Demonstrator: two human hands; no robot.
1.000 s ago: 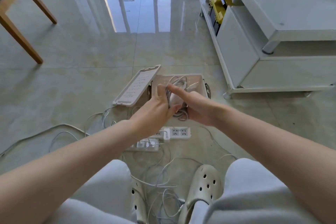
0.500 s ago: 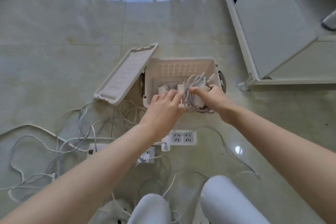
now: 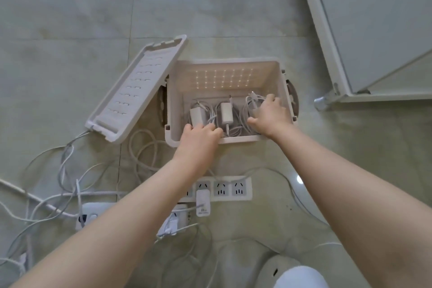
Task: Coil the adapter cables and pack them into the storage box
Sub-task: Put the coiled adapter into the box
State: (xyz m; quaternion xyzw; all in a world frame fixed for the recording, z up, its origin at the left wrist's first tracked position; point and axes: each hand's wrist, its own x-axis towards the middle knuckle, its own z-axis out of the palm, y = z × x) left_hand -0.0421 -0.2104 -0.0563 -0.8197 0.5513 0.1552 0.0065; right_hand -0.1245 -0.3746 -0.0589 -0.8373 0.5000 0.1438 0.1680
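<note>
The right hand [image 3: 268, 116] grips the coiled cable [image 3: 251, 103] at the right end of the storage box [image 3: 224, 62], while the left hand [image 3: 201, 135] reaches over the near wall, its fingers' hold unclear; released loosely, the coil may spring undone.

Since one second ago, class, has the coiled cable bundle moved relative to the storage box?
Yes. The coiled cable bundle has gone down into the storage box, at its right end, under the right hand.
</note>
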